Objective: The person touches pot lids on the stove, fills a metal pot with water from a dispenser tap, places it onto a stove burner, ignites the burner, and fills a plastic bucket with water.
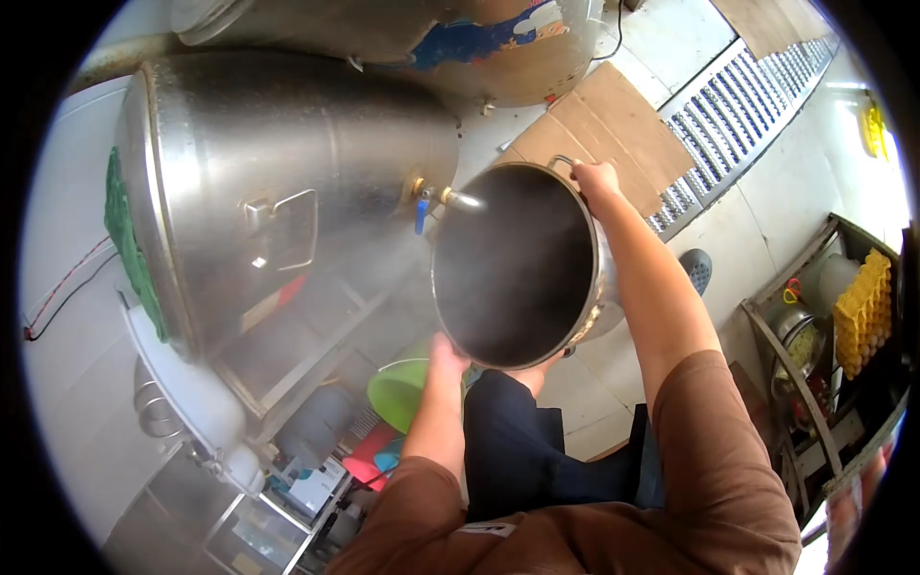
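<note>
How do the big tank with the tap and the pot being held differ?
The tank is much larger than the pot. The tank has a tap with a blue lever; no tap shows on the pot. Both hands hold the pot, its open mouth showing, while the tank has no hand on it. Both are metal, with a loop handle visible.

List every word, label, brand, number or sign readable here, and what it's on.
No text can be read for certain.
White label on the brown shirt: dark marks, too blurred to read.
Blue decal on the upper metal vessel: no letters distinguishable.
White box, lower left: markings too small to read.
</note>
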Motion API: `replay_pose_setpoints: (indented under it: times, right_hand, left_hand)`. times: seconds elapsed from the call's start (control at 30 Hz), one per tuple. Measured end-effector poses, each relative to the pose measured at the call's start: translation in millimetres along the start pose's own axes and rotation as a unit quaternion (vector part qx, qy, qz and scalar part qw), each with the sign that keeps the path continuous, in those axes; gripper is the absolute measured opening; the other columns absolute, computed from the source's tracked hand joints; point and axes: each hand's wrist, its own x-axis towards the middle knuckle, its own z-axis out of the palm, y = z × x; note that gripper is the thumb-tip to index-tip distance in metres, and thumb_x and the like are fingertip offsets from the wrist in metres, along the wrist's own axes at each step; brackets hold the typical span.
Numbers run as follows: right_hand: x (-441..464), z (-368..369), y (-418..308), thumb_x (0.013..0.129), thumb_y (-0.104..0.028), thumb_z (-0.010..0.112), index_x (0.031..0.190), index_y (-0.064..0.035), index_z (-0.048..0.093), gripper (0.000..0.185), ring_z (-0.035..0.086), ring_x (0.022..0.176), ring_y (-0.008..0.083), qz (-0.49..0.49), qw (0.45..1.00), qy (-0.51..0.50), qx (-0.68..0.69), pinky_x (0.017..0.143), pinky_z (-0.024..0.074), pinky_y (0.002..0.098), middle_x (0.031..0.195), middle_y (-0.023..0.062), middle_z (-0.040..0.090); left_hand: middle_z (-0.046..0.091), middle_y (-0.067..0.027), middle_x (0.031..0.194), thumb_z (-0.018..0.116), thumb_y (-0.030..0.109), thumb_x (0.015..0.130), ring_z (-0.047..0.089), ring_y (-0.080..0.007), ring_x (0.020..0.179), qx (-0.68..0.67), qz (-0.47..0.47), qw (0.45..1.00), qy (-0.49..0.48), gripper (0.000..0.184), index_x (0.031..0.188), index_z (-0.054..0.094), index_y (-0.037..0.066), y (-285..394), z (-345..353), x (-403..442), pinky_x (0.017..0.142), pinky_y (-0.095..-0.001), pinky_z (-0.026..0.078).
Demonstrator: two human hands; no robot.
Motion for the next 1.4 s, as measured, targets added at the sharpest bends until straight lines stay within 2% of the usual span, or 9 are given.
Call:
replay_pose_setpoints:
  times: [0.1, 0.17, 0.33, 0.4, 0.73, 0.97, 1.17, 1.3, 1.4]
  right_hand:
    - [-0.7, -31.1, 26.4, 0.079, -0.029, 0.059, 0.076, 0.0017, 0.062, 0.031, 0.048, 0.049, 0.0177, 0.018, 1.000, 0.019, 0.012, 0.047, 0.0389, 0.0322, 0.061, 0.0105, 0.054]
    - [1.1, -55.7, 49.5, 0.079, -0.029, 0.059, 0.074, 0.0016, 0.061, 0.031, 0.047, 0.047, 0.0171, 0.020, 0.999, 0.030, 0.031, 0.045, 0.0376, 0.0320, 0.059, 0.0091, 0.052]
    - [-20.5, -125.1, 82.0, 0.082, -0.024, 0.057, 0.066, -0.0044, 0.056, 0.025, 0.031, 0.039, 0.0101, 0.062, 0.979, 0.027, 0.192, 0.038, 0.0240, 0.0273, 0.047, -0.0017, 0.037]
    - [-16.3, -162.0, 111.5, 0.079, -0.022, 0.057, 0.073, -0.0021, 0.057, 0.021, 0.037, 0.046, 0.0116, 0.049, 0.975, 0.004, 0.215, 0.041, 0.0276, 0.0269, 0.054, 0.0016, 0.044]
    - [-103.2, -376.6, 100.0, 0.082, -0.014, 0.049, 0.069, -0.0065, 0.055, 0.016, 0.033, 0.043, 0.0074, 0.023, 0.921, 0.041, 0.387, 0.039, 0.0246, 0.0236, 0.051, -0.0044, 0.038]
    - [-196.6, -570.9, -34.3, 0.089, -0.023, 0.047, 0.076, -0.0047, 0.054, 0.023, 0.031, 0.042, 0.0056, -0.044, 0.855, 0.032, 0.515, 0.038, 0.0263, 0.0209, 0.051, -0.0058, 0.036]
    - [-227.1, -728.4, -173.5, 0.089, -0.019, 0.048, 0.077, -0.0031, 0.055, 0.021, 0.032, 0.041, 0.0050, -0.168, 0.813, 0.079, 0.551, 0.037, 0.0262, 0.0199, 0.051, -0.0050, 0.038]
    - [-257.7, -825.4, -284.2, 0.084, -0.012, 0.046, 0.079, -0.0008, 0.056, 0.015, 0.040, 0.043, 0.0085, -0.244, 0.819, 0.074, 0.514, 0.042, 0.0361, 0.0222, 0.054, -0.0023, 0.042]
    - [-232.1, -896.4, -347.6, 0.085, -0.015, 0.045, 0.076, -0.0022, 0.056, 0.019, 0.041, 0.041, 0.0066, -0.281, 0.810, 0.079, 0.508, 0.037, 0.0334, 0.0194, 0.053, -0.0028, 0.045]
  left_hand:
    - [0.061, -0.0144, 0.099, 0.045, 0.015, 0.083, 0.060, -0.0265, 0.090, 0.057, -0.010, 0.997, 0.049, 0.025, 0.099, 0.056, -0.002, -14.7, 15.1, -11.2, 0.079, -0.0411, 0.050]
    - [0.058, -0.0115, 0.108, 0.034, 0.021, 0.088, 0.057, -0.0257, 0.097, 0.084, -0.036, 0.996, 0.005, 0.033, 0.107, 0.054, 0.003, -24.1, 14.9, -6.3, 0.078, -0.0408, 0.049]
    - [0.056, -0.0138, 0.111, 0.040, 0.026, 0.089, 0.056, -0.0266, 0.098, 0.171, -0.008, 0.985, 0.015, 0.034, 0.110, 0.052, 0.002, -54.9, 31.1, -11.5, 0.080, -0.0424, 0.048]
    - [0.057, -0.0139, 0.108, 0.043, 0.026, 0.089, 0.055, -0.0256, 0.097, 0.137, 0.032, 0.990, -0.028, 0.033, 0.110, 0.053, 0.002, -73.3, 47.8, -30.1, 0.082, -0.0414, 0.047]
    - [0.058, -0.0129, 0.105, 0.035, 0.029, 0.094, 0.057, -0.0265, 0.094, 0.258, 0.126, 0.954, -0.083, 0.037, 0.111, 0.051, 0.000, -125.9, 243.7, -222.7, 0.081, -0.0403, 0.048]
    - [0.062, -0.0124, 0.088, 0.036, 0.022, 0.094, 0.062, -0.0245, 0.075, 0.324, 0.251, 0.905, -0.116, 0.032, 0.097, 0.056, -0.002, -172.5, 432.1, -421.1, 0.067, -0.0368, 0.053]
    - [0.062, -0.0115, 0.082, 0.040, 0.015, 0.091, 0.061, -0.0206, 0.070, 0.288, 0.315, 0.865, -0.265, 0.023, 0.088, 0.056, -0.001, -191.0, 588.0, -497.9, 0.060, -0.0331, 0.052]
    - [0.062, -0.0086, 0.077, 0.042, 0.012, 0.087, 0.061, -0.0178, 0.065, 0.246, 0.266, 0.852, -0.377, 0.020, 0.087, 0.057, -0.001, -216.7, 725.0, -559.0, 0.058, -0.0299, 0.051]
    - [0.061, -0.0070, 0.073, 0.045, 0.014, 0.084, 0.059, -0.0153, 0.059, 0.286, 0.201, 0.823, -0.448, 0.018, 0.081, 0.057, 0.002, -217.7, 818.8, -582.3, 0.049, -0.0274, 0.049]
